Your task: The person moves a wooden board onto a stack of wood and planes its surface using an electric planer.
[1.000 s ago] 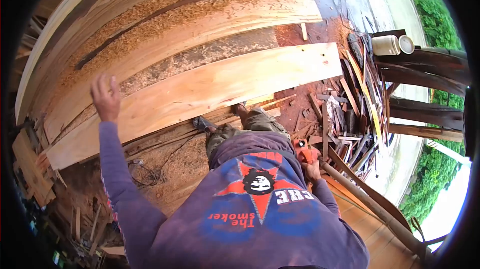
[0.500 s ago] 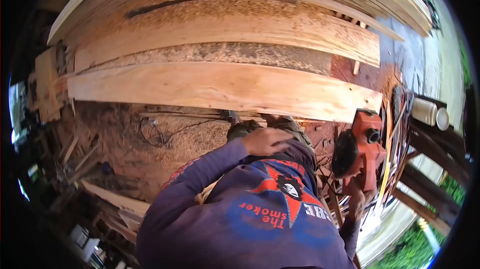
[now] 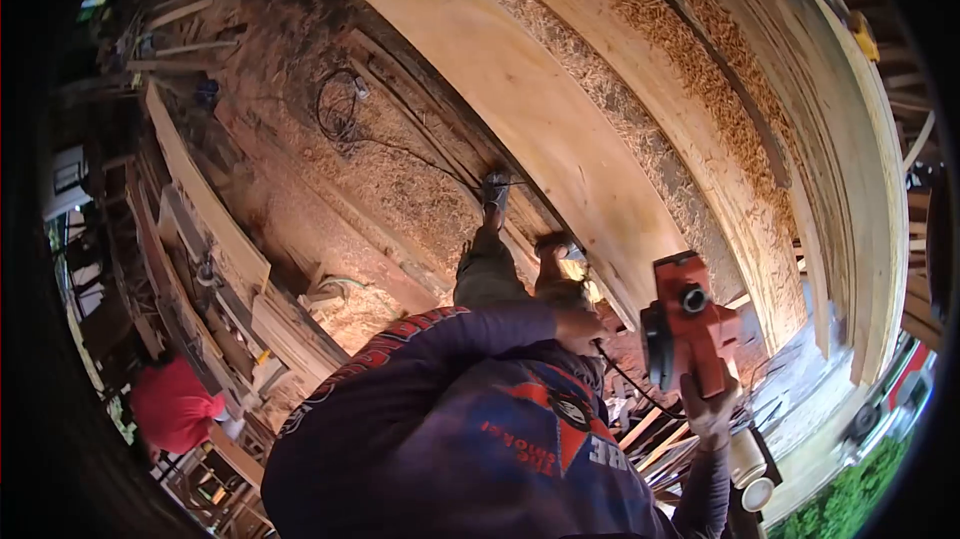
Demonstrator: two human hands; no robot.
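Observation:
My right hand (image 3: 710, 414) is wrapped round the rear handle of a red electric planer (image 3: 690, 324), which is held up off the boards at my right side. A black power cord (image 3: 640, 386) runs from near the planer to my left hand (image 3: 580, 327). That hand is at my waist, its fingers partly hidden and closed about the cord. Beyond the planer lies a long, pale, smooth board (image 3: 540, 109), its near end close to the tool.
More boards (image 3: 850, 189) and curled wood shavings (image 3: 690, 49) lie beyond the pale board. A coiled cable (image 3: 340, 119) rests on the shaving-covered ground. Planks (image 3: 205, 189) are stacked at left, near a person in a red shirt (image 3: 175, 404). A white container (image 3: 748, 459) stands lower right.
My view has turned, so the boards now slant and the person in red shows at left. The planer stays in my right hand. My left hand has gone from lying on my belly to the cord.

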